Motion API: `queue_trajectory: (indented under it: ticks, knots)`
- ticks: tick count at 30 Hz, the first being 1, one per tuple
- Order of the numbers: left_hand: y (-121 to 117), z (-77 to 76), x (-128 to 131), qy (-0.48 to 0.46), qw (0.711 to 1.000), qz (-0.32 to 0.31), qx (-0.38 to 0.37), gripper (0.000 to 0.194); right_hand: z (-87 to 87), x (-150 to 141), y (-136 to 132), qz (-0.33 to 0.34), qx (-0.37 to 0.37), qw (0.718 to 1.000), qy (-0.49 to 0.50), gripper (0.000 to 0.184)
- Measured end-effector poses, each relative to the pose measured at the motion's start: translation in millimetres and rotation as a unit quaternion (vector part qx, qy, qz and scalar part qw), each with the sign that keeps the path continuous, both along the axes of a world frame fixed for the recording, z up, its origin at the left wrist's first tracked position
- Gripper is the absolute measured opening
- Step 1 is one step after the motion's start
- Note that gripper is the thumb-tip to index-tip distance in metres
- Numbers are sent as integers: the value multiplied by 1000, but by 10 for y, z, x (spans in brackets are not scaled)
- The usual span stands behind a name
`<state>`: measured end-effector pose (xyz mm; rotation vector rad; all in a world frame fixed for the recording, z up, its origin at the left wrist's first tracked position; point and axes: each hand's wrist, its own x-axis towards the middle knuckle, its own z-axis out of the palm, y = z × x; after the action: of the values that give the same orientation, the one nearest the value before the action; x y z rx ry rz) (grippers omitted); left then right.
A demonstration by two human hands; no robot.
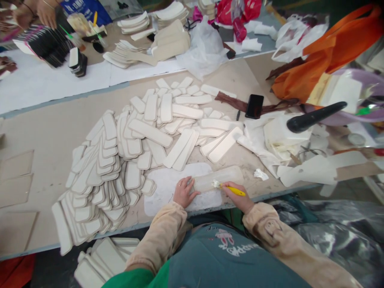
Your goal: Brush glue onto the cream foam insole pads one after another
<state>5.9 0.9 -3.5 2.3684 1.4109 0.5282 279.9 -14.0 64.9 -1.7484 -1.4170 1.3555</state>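
My right hand [238, 196] grips a yellow-handled brush [236, 191], its tip loaded with white paste. The tip rests on a long, pale, rounded-end strip [222, 177] lying near the table's front edge. My left hand [184, 192] lies with its fingers spread at the strip's left end. Beneath the strip and my left hand is a white sheet [162, 180]. Just beyond is a large heap of white rounded pieces [150, 132], stacked and overlapping. To the right of the strip sits a crumpled white scrap [261, 174].
A white container [285, 130] with a black handle [315, 117] stands to the right. Behind it are a phone [255, 106], a brown cloth strip [229, 101] and an orange bag [330, 60]. A co-worker's hands [46, 12] are at the far left, by black stacked pieces [49, 44].
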Motion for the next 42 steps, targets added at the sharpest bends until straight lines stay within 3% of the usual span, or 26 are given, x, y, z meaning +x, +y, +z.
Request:
queue_trajectory:
  ticks: [4, 8, 10, 14, 18, 21, 24, 29, 32, 37, 39, 42]
  knots:
    - [-4, 10, 0, 0, 1000, 0, 3, 56, 54, -37, 3, 0, 17, 1000, 3, 27]
    - [2, 7, 3, 0, 1000, -3, 12, 54, -25, -181, 43, 28, 7, 999, 34, 26]
    - [10, 3, 4, -2, 1000, -6, 18, 54, -71, -51, 83, -7, 6, 1000, 12, 27]
    - [18, -3, 3, -5, 1000, -9, 26, 53, -37, 519, 147, -75, 28, 994, -80, 26]
    - [15, -2, -2, -6, 1000, -9, 26, 53, 83, 787, 176, -38, 132, 972, -193, 25]
    - [14, 1, -1, -3, 1000, -6, 21, 53, 122, 576, 172, 64, 173, 933, -310, 23]
    - [16, 0, 2, -1, 1000, -6, 21, 52, 131, 178, 160, 153, 132, 889, -411, 20]
    - [22, 1, 3, -7, 999, -9, 32, 52, 220, -283, 121, 296, 158, 869, -362, 13]
    - [23, 8, 4, -6, 999, -10, 31, 53, 273, -167, 119, 287, 161, 871, -366, 15]
    - [13, 16, 12, 4, 1000, -5, 23, 51, 254, 230, 178, 206, 75, 851, -477, 18]
    - [9, 17, 14, 7, 1000, -3, 20, 51, 237, 169, 182, 223, 63, 848, -476, 17]
    - [6, 14, 12, 8, 1000, 0, 19, 51, 235, -159, 146, 283, 95, 858, -418, 14]
